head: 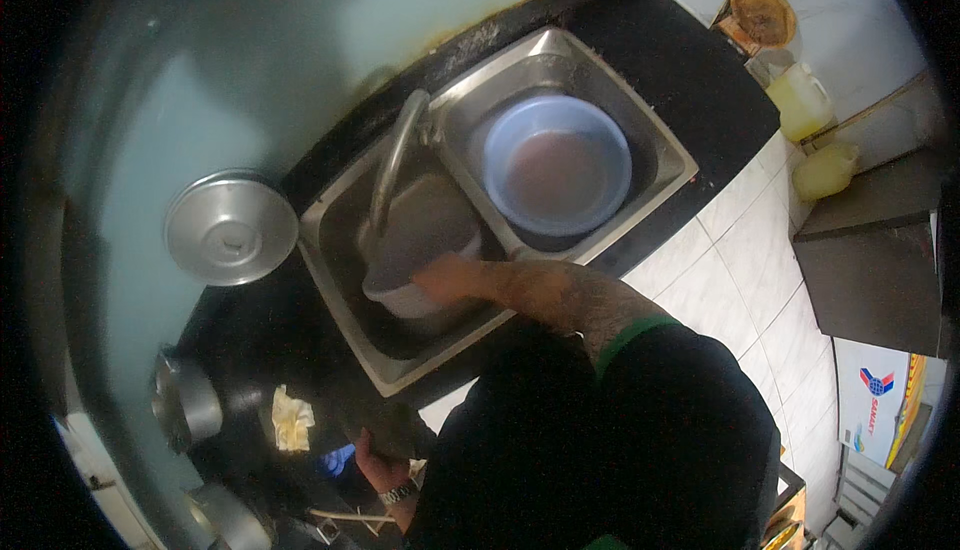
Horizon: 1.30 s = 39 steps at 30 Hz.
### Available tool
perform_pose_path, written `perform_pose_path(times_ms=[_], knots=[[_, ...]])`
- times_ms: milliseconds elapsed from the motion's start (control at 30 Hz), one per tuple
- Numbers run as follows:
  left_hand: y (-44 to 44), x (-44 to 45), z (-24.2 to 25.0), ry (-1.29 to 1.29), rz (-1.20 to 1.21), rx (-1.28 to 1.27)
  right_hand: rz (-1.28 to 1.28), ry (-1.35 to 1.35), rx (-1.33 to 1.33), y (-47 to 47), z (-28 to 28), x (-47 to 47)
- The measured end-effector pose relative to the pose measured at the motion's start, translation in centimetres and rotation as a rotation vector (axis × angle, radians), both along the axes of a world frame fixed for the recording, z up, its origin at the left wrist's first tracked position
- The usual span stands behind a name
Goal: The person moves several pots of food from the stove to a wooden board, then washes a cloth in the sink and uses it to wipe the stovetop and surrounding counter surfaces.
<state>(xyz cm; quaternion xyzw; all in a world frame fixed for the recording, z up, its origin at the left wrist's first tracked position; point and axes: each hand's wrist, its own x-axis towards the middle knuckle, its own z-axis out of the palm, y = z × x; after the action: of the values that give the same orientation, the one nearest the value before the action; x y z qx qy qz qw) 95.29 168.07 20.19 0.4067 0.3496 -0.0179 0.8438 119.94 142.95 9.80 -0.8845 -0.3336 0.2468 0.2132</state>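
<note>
My right hand [442, 278] is in the left compartment of a double stainless steel sink [346, 319], at the near rim of a pale plastic basin [409, 304]. The basin looks tilted, with dark contents or a shaded inside; blur hides the detail. The curved metal faucet [394, 163] arches over it. In the right compartment sits a round light blue basin [611, 201] with cloudy, pinkish-brown contents. My left hand [373, 462], with a watch on its wrist, is low by the counter next to a dark object [390, 430]; its grip is unclear. A blue cloth-like item [339, 460] lies close by.
An aluminium lid [232, 231] leans against the wall left of the sink. Metal pots [196, 400] and a crumpled yellowish cloth or paper [292, 420] are on the black countertop [259, 332]. Yellowish plastic jugs [804, 103] stand beyond the counter's far right end.
</note>
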Motion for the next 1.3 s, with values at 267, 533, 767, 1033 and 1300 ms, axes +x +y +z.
perform_pose_path(times_ms=[267, 533, 767, 1033, 1300], knots=[[-0.2, 9.8, 2.4, 0.036, -0.33, 0.592, -0.02, -0.243, 0.199, -10.4, 11.0, -3.1], [-2.1, 19.4, 3.9, -0.152, -0.498, 0.76, -0.459, -0.498, -0.053, -22.1, 5.8, -3.6], [-9.5, 25.9, 4.8, -0.599, -0.745, 0.633, -0.7, -0.389, -0.062, -19.1, 1.7, -3.2], [-15.4, 26.2, 4.3, -0.505, -0.985, 0.911, -0.953, -0.261, 1.057, -8.6, 14.0, 0.1], [-17.6, 37.6, -2.1, -0.319, -1.035, 1.548, -0.878, 0.022, 0.976, -12.8, 20.1, 12.4]])
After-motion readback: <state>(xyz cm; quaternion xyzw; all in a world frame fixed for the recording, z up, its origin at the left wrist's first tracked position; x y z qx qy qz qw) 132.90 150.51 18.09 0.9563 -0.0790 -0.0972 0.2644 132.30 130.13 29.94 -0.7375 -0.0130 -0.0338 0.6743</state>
